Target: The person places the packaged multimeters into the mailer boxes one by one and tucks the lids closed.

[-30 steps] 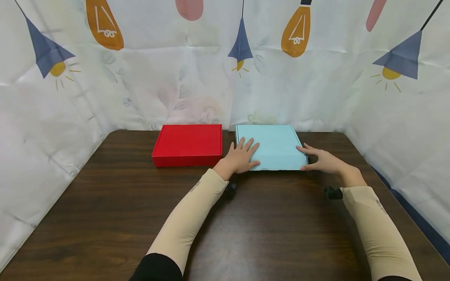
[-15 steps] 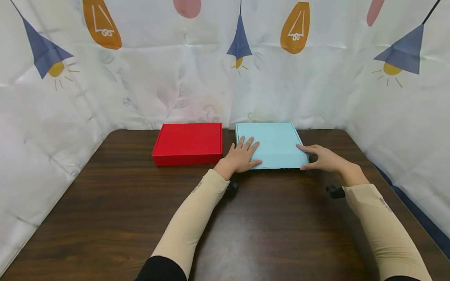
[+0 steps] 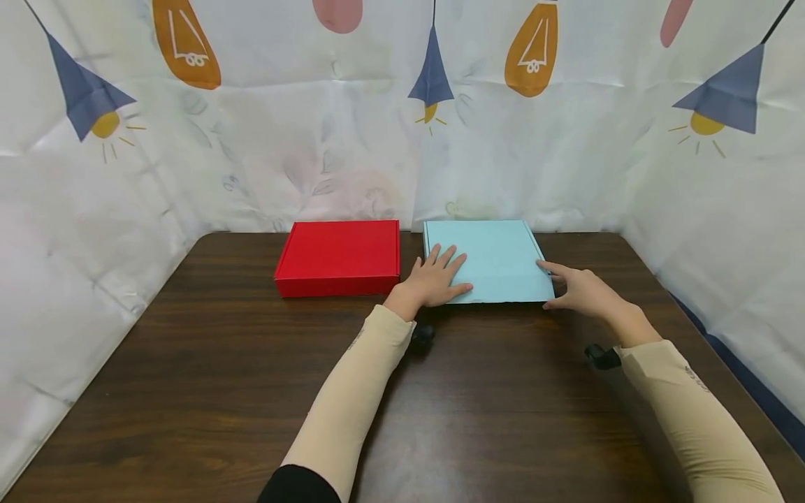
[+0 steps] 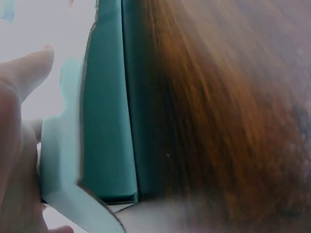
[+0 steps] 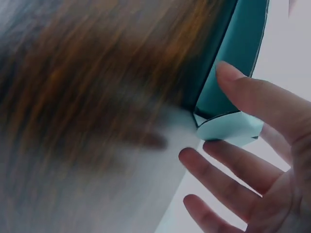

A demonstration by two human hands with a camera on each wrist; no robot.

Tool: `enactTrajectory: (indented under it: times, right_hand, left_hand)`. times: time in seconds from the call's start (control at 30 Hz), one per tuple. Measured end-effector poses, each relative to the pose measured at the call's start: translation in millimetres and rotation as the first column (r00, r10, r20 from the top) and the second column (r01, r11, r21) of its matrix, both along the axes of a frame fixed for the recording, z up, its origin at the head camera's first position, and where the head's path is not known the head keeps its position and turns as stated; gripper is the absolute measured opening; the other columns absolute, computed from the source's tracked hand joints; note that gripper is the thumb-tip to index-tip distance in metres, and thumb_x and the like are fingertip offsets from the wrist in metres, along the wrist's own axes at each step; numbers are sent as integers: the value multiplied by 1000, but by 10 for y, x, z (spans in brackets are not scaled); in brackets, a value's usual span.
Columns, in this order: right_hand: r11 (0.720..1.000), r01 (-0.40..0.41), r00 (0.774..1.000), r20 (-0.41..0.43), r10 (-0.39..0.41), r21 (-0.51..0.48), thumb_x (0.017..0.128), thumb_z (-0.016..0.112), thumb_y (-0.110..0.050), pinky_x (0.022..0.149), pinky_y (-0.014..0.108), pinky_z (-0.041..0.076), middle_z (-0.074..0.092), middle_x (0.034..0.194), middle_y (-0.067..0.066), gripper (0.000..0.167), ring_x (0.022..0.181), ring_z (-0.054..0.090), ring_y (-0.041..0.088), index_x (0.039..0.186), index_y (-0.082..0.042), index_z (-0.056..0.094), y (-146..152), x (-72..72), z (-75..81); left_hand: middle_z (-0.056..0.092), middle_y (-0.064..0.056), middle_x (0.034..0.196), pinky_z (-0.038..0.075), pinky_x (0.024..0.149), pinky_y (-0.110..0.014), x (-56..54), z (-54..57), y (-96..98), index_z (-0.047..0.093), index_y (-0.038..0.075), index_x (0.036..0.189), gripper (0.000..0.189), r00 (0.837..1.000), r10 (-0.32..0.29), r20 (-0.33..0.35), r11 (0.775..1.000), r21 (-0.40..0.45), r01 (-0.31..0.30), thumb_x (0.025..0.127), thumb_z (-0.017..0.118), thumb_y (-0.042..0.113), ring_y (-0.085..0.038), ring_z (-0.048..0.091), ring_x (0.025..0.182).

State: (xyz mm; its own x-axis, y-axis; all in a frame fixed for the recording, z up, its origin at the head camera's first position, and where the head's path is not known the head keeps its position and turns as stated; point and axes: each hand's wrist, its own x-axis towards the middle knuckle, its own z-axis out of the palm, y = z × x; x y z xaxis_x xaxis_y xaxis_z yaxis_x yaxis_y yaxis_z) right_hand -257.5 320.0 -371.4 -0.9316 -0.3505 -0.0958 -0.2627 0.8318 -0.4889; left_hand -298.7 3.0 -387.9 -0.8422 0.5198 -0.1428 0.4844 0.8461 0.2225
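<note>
A light blue cardboard box (image 3: 499, 244) lies at the back of the table, lid down. My left hand (image 3: 430, 283) rests spread on the left front part of its lid, thumb pointing right. At the right front corner is my right hand (image 3: 581, 290), forefinger at the lid's side edge and thumb low by the front. In the left wrist view the lid's front flap (image 4: 60, 145) stands out from the teal-looking front wall (image 4: 107, 121). In the right wrist view a small rounded side tab (image 5: 228, 128) sits between thumb and spread fingers.
A closed red box (image 3: 342, 251) lies left of the blue one, a narrow gap between them. Both stand on a dark wood table (image 3: 220, 391) near its back edge. A white patterned curtain (image 3: 264, 154) hangs behind and at both sides.
My left thumb has slid a little to the right along the lid. The right hand has shifted slightly right at the corner. The boxes keep their places on the table.
</note>
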Motion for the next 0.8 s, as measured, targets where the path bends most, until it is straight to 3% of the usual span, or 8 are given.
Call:
enactTrajectory:
  times: [0.27,0.5,0.8]
  right_hand:
    - [988,-16,995,98,32,-156,93,78,-26,98,60,49,30,158,34,92,137,46,47,163,-5,21,131,-37,-59]
    - [964,-1,984,171,49,-266,95,76,-23,103,64,44,39,153,34,92,138,44,48,164,-7,17,193,-43,-51]
    - [963,6,984,172,42,-270,96,75,-23,105,65,41,48,145,34,93,136,46,47,164,-5,14,169,-28,-39]
  left_hand:
    - [0,-2,173,9,123,-58,35,4,-23,9,25,167,78,1000,-13,-4,1000,25,13,105,42,59,-30,-8,157]
    - [-1,-2,173,8,123,-58,43,52,-21,8,25,167,78,1000,-27,14,999,19,27,105,39,60,-30,-9,157]
    - [-1,-3,173,8,123,-58,30,56,-31,7,24,167,78,999,-30,16,999,16,30,105,40,59,-30,-9,157]
